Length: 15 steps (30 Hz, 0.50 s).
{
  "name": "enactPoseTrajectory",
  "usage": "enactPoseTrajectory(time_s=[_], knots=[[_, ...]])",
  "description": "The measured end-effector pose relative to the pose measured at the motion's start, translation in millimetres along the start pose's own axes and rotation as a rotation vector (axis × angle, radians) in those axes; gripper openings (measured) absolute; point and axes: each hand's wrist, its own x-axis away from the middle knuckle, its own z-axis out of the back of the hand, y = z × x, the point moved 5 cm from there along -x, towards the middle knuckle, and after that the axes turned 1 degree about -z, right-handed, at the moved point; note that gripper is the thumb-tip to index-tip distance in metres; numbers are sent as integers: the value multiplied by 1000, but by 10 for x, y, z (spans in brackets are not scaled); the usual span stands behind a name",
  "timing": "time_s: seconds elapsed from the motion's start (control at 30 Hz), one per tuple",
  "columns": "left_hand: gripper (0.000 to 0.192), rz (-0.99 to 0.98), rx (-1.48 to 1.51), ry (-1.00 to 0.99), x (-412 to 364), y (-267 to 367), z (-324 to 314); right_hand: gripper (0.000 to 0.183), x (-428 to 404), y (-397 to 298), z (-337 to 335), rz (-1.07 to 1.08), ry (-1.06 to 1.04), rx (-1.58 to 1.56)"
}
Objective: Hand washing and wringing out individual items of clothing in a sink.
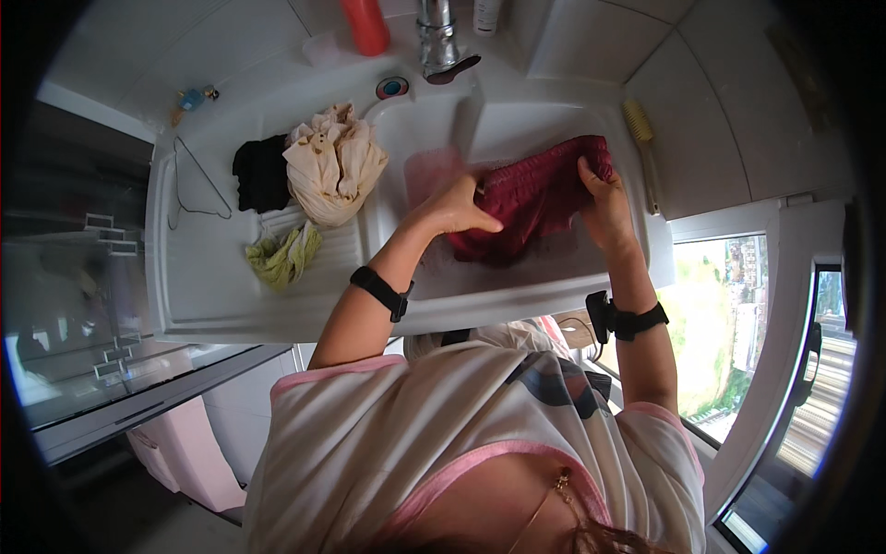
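Note:
A wet dark red garment (529, 197) with a gathered elastic waistband stretches between my two hands in the right-hand basin (429, 114) of a white laundry sink. My right hand (606, 201) grips the waistband's right end, thumb on top. At the left end is my left hand (450, 208), with its thumb laid across the cloth and its fingertips blurred and partly hidden at the waistband. The garment's lower part hangs into soapy, pinkish water (432, 173). Both forearms carry black straps.
A cream cloth bundle (336, 170), black cloth (261, 173) and yellow-green cloth (284, 255) lie on the ribbed washboard side. A wire hanger (201, 208) lies left. Above the basin is a faucet (438, 41); a red bottle (365, 28) stands behind. A scrubbing brush (642, 149) rests on the right rim.

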Motion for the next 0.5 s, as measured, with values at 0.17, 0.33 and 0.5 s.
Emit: enactPoseTrajectory(time_s=[0.17, 0.33, 0.5], knots=[[54, 263, -37, -140, 43, -292, -96, 12, -3, -113, -121, -35, -134, 87], [62, 143, 184, 220, 148, -214, 65, 18, -111, -291, -199, 13, -209, 161], [73, 266, 363, 384, 250, -213, 105, 22, -207, -446, -311, 18, -329, 173]])
